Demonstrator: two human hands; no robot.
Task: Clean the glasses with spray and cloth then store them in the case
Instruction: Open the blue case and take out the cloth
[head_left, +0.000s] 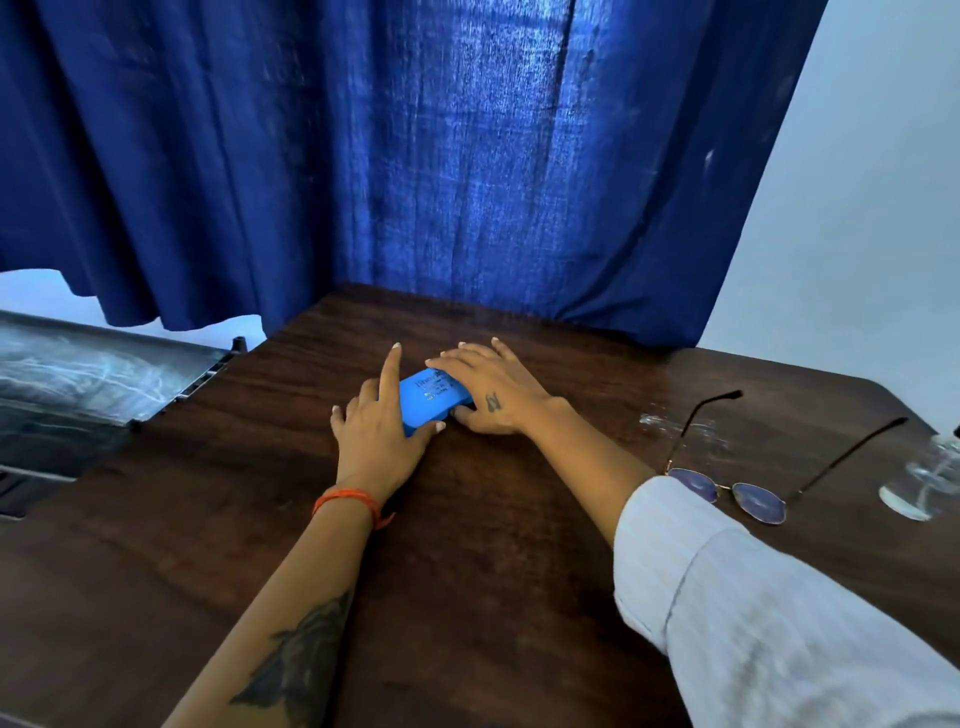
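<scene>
A bright blue glasses case (428, 397) lies shut on the dark wooden table (467, 519), near its middle. My left hand (376, 426) grips the case's left end, index finger stretched out past it. My right hand (491, 392) lies flat over the case's right end, thumb tucked under its near edge. The glasses (748, 493) rest at the right with thin dark arms unfolded and pointing away, lenses toward me. A clear spray bottle (930, 478) lies on its side at the far right edge, partly cut off. No cloth is visible.
A blue curtain (415, 156) hangs right behind the table's far edge. A clear plastic wrapper (675, 423) lies by the glasses' left arm. Left of the table stands a dark glossy surface (88, 374) at a lower level.
</scene>
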